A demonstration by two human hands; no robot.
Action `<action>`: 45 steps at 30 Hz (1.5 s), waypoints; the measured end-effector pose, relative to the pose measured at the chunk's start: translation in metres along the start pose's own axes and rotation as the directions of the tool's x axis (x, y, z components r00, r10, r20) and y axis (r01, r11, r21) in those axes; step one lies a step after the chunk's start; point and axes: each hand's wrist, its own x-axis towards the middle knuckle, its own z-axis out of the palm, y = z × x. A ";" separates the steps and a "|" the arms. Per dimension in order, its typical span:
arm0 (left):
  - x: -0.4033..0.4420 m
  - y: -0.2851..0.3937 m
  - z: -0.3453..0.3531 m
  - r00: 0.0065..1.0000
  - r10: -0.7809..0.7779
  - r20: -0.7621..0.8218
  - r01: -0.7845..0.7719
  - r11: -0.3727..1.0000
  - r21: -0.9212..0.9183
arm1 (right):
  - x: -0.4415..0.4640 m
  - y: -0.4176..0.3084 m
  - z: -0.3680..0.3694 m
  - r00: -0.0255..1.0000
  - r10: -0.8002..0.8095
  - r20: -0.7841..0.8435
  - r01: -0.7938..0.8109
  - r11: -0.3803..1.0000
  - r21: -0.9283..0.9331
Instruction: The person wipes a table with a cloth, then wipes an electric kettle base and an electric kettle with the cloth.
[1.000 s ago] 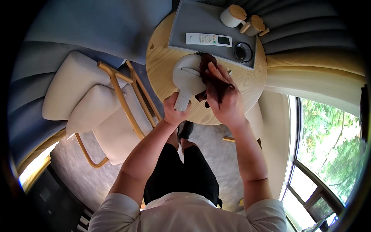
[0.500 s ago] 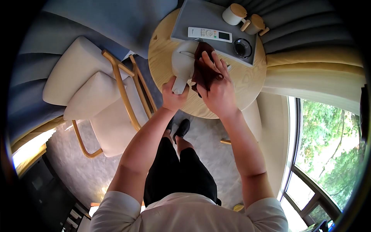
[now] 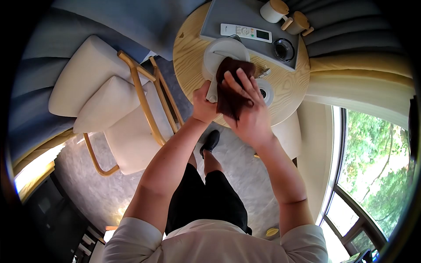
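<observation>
My left hand [image 3: 205, 106] is closed around the handle of a white electric kettle [image 3: 212, 59], which is tipped with its round end away from me over the table. In my right hand [image 3: 253, 115] is a dark brown cloth [image 3: 232, 90], spread against the kettle's right side and over part of its handle. My right fingers lie extended along the cloth, and the thumb side is hidden by it. Just right of the cloth, a round white kettle base [image 3: 268, 93] with a dark centre sits on the table, partly behind my right hand.
The round wooden table [image 3: 188, 48] carries a grey tray [image 3: 215, 26] with a white remote control [image 3: 245, 32], a dark glass ashtray [image 3: 283, 50] and two wooden-lidded mugs [image 3: 272, 12]. A cushioned wooden-armed chair [image 3: 127, 149] stands left; a window [image 3: 370, 162] is at right.
The cloth has shifted toward me and over the kettle's handle, with my right hand moving along. The kettle base now shows beside my right hand. My view has shifted slightly.
</observation>
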 end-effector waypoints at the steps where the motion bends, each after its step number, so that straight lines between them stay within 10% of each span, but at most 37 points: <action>1: -0.004 -0.013 0.005 0.995 -0.093 -0.029 0.090 0.990 -0.112 | -0.005 -0.005 0.001 1.000 0.001 0.014 -0.001 1.000 0.004; 45: -0.002 -0.007 0.005 0.987 -0.127 0.096 0.136 0.987 -0.087 | 0.055 0.004 -0.009 0.998 0.062 0.000 -0.061 0.976 -0.209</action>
